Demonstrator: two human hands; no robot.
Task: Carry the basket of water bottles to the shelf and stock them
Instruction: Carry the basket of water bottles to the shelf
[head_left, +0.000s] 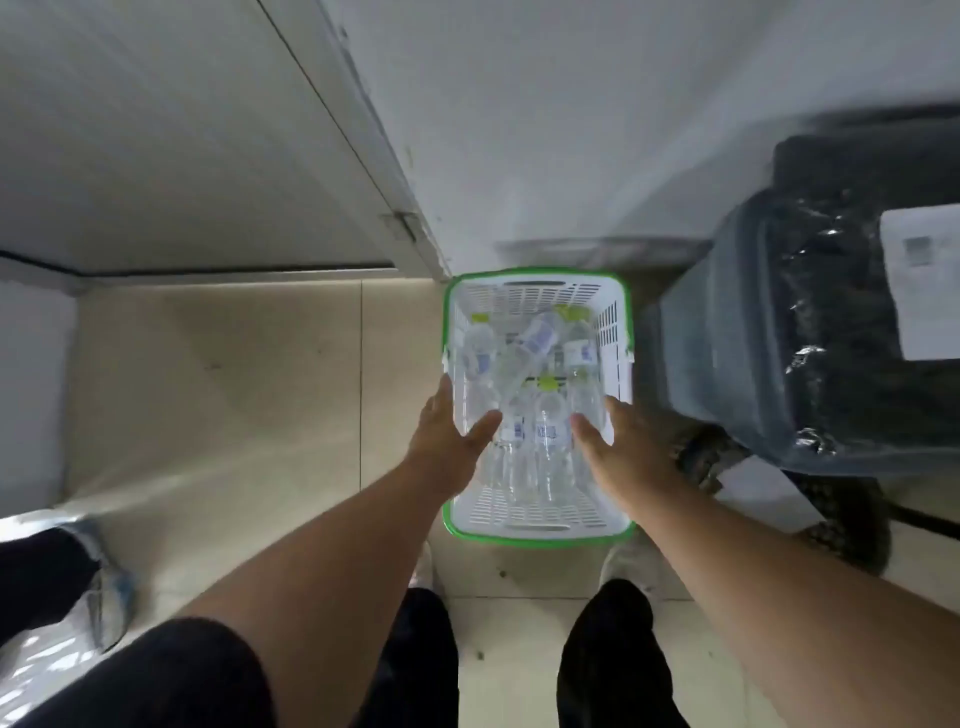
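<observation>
The white, green-rimmed basket (538, 512) of water bottles (545, 431) was seen standing on the tiled floor (218, 395), just beyond the feet; the left hand (451, 441) and right hand (621, 447) were held over its side rims, fingers spread apart, nothing clasped.

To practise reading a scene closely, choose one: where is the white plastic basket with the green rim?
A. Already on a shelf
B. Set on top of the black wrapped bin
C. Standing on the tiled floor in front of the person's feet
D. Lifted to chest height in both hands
C: the white plastic basket with the green rim, holding clear water bottles, stands on the tiled floor, with the left hand and right hand open over it.
</observation>
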